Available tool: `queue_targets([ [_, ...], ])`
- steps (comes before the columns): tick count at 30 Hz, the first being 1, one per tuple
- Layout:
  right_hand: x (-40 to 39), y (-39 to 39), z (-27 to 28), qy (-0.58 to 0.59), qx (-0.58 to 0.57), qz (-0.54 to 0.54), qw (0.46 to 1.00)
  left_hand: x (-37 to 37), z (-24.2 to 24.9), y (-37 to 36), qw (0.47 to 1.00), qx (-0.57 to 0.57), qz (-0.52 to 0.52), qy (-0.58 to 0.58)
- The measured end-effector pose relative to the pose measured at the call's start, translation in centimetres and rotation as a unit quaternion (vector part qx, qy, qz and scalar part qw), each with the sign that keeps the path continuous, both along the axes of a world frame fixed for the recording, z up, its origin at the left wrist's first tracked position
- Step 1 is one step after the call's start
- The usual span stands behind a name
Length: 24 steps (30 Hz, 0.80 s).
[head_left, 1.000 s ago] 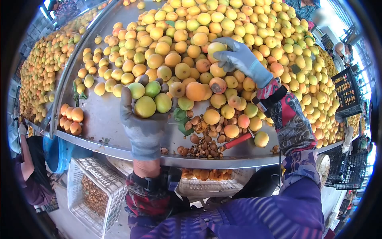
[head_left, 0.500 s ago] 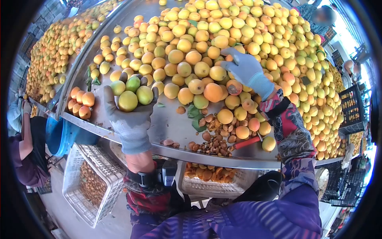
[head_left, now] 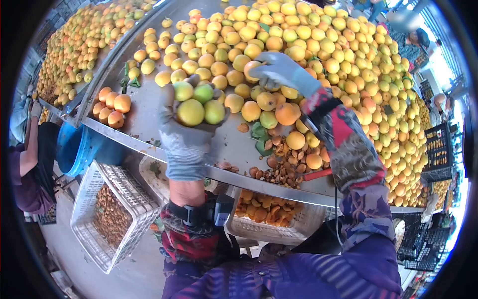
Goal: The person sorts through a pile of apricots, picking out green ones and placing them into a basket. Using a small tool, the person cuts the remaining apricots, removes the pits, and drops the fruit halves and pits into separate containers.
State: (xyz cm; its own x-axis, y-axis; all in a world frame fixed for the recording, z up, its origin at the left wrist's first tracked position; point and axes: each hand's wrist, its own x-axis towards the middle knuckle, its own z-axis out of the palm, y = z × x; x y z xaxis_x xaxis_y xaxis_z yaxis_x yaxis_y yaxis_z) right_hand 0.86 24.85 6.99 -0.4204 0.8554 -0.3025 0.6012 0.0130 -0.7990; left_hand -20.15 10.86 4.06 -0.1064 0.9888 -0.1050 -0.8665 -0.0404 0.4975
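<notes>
Purple cloth clothes a person [head_left: 31, 172] at the far left, outside the desk's edge. Next rightward, below that edge, a blue tub [head_left: 73, 152] is noted, then a tilted white crate [head_left: 99, 249] containing brown pits [head_left: 113, 219]. Six orange fruits [head_left: 110, 107] sit grouped at the left corner of the metal desk [head_left: 147, 109]. Further right, the gloved left hand [head_left: 185, 142] is raised over the desk near its front rim; its grip is cupped around four green-yellow fruits [head_left: 190, 112], fingers curled about them. Green leaves [head_left: 259, 132] lie right of this hand, just beside a scatter of pits and scraps [head_left: 278, 162]. The gloved right hand [head_left: 281, 72] reaches over the heap, fingers bent, at an orange-yellow fruit [head_left: 252, 71]; whether its grip is clamped on that fruit cannot be told. A red-handled tool [head_left: 317, 174] lies near the forearm, partly hidden. Rightward, the large fruit heap [head_left: 371, 104] spreads towards a black crate [head_left: 438, 152].
</notes>
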Motion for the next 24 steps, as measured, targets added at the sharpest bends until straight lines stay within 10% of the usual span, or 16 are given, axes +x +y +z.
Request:
queue_targets([
  [7,1.8,-6.3,2.1,0.248,0.005,0.042,0.968,2.6,0.0,-0.9,0.987,0.102,0.033,0.118],
  [9,2.1,-7.2,2.6,0.246,0.034,0.049,0.968,2.5,0.3,-1.3,0.996,0.078,-0.050,-0.022],
  [11,2.8,-7.6,3.0,0.214,0.033,0.025,0.976,2.3,0.6,-1.9,0.986,0.056,0.018,0.155],
  [12,3.4,-7.2,1.9,0.112,0.183,0.031,0.976,0.7,1.3,-2.6,0.995,0.042,-0.076,-0.053],
  [19,6.7,-8.9,-1.6,-0.127,0.384,-0.108,0.908,-11.5,-5.2,-12.3,0.988,-0.043,0.113,0.099],
  [24,3.4,-11.8,-2.8,-0.276,0.447,0.070,0.848,-14.8,-14.8,-15.7,0.977,-0.198,0.057,0.055],
])
